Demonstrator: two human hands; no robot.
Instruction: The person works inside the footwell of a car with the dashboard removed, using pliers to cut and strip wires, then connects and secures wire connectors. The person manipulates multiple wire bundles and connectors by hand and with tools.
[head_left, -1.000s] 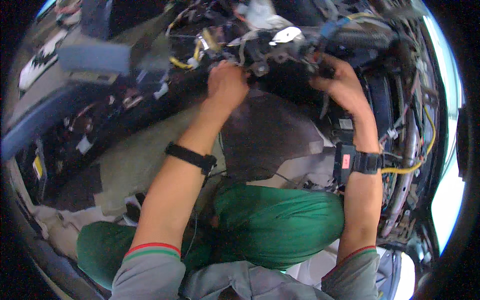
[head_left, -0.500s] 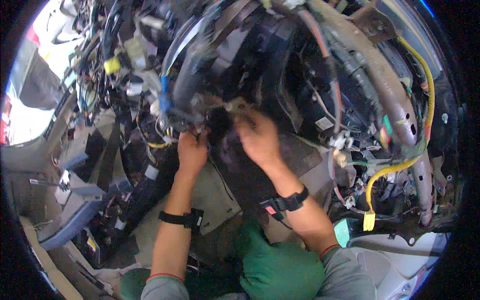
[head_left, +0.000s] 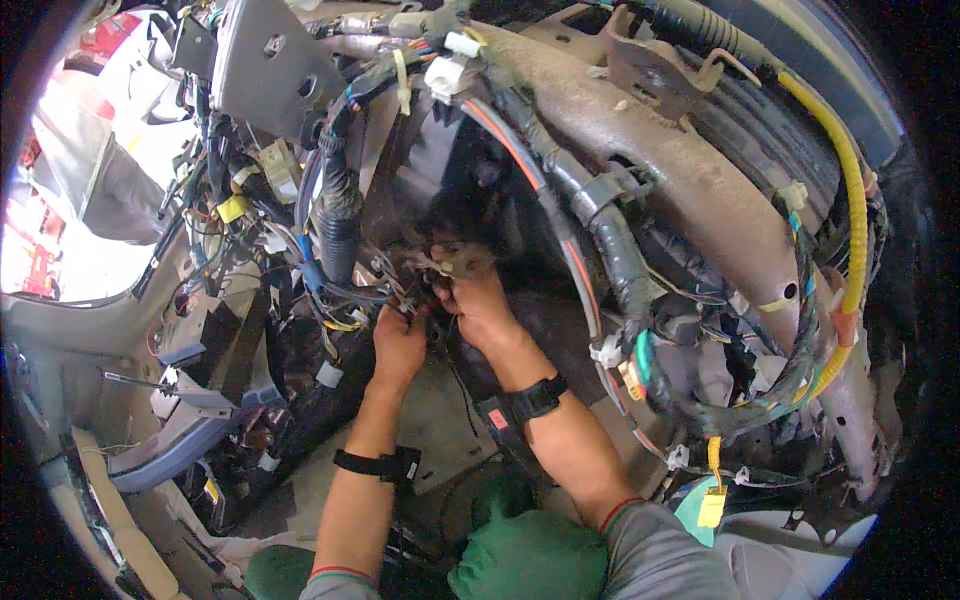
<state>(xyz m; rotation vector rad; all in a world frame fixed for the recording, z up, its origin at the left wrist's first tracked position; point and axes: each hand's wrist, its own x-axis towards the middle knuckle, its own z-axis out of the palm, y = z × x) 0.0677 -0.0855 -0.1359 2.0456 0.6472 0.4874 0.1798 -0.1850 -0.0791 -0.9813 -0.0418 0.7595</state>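
Observation:
My left hand (head_left: 401, 345) is closed, its thumb and fingers pinched at the lower ends of some thin wires (head_left: 378, 272). What lies between those fingertips is too small to make out. Just right of it and slightly farther in, my right hand (head_left: 482, 308) has its fingers curled under a brownish metal bracket (head_left: 452, 268); whatever they grip is hidden. A thick black corrugated conduit (head_left: 338, 225) hangs to the left of the bracket, beside a wire bundle wrapped in blue tape (head_left: 312, 272).
This is a stripped vehicle interior. A rusty metal beam (head_left: 660, 150) crosses the upper right, with taped harnesses (head_left: 600, 215) along it. A yellow conduit (head_left: 852, 220) and a yellow connector (head_left: 711, 507) hang at right. A grey metal plate (head_left: 275, 70) juts out at upper left. A person's trousers (head_left: 125, 190) show outside.
My view has shifted, so the beam and harnesses sit lower and larger. My right hand has come in closer to my left, and its fingers have curled. The dark patch between the hands shows less.

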